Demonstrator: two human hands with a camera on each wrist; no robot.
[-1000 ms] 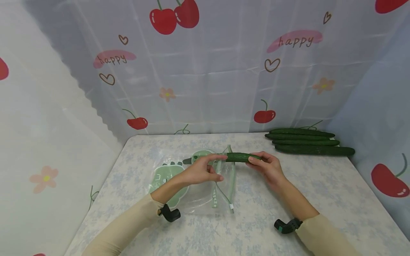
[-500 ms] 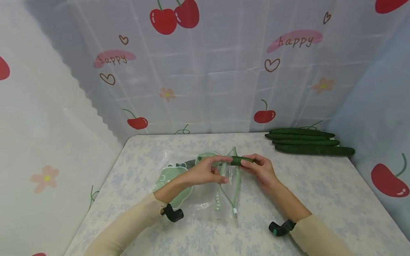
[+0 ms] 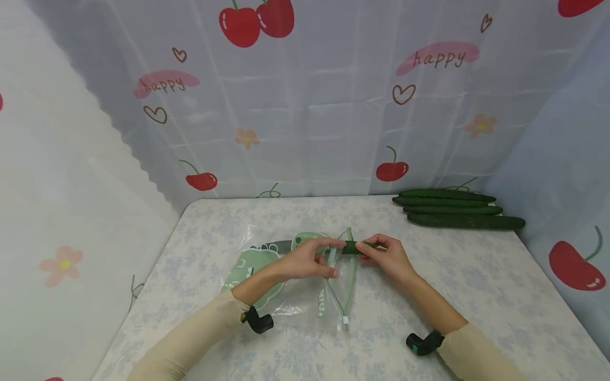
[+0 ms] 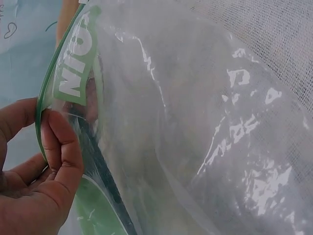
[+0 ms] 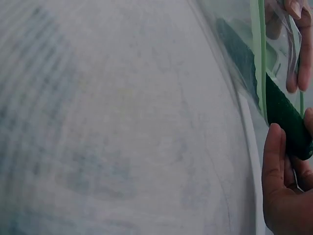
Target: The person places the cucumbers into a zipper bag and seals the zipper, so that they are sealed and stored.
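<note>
The cucumber [image 3: 356,247] lies sideways, mostly inside the bag [image 3: 305,275]. The right hand [image 3: 383,257] pinches its outer end. The left hand [image 3: 305,259] pinches the bag's rim.

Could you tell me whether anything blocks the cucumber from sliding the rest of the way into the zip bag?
Nothing visible does. The left hand pinches the rim of the zip bag and holds its mouth open, the cucumber already passes through that mouth, and the right hand grips its outer end. The bag's inside looks free of other things.
</note>
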